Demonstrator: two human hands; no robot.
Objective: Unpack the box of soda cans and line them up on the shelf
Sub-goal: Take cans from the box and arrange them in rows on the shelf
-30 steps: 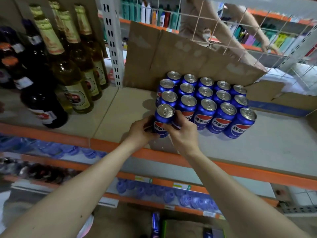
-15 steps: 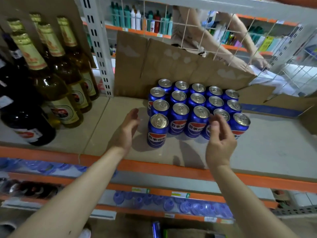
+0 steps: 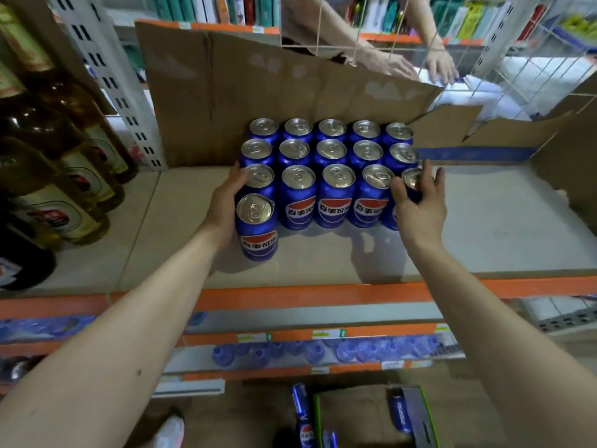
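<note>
Blue soda cans [image 3: 337, 189] stand in three rows of several on the shelf board [image 3: 484, 221], silver tops up. One more can [image 3: 256, 227] stands alone in front of the left column. My left hand [image 3: 226, 205] lies flat against the left side of the block, its fingertips on the left can of the front row. My right hand [image 3: 420, 205] is at the right end of that row, thumb and fingers round the end can [image 3: 412, 181]. Down on the floor the open box [image 3: 371, 415] holds more cans.
A torn cardboard sheet [image 3: 258, 92] stands behind the cans. Glass bottles [image 3: 64, 189] fill the shelf to the left. Another person's hands [image 3: 439, 66] work behind the wire mesh at the back right. The orange shelf edge [image 3: 323, 292] runs below my wrists.
Both hands have let go of the front can and spread apart, the left to the block's left side, the right to its right end. The view has come closer.
</note>
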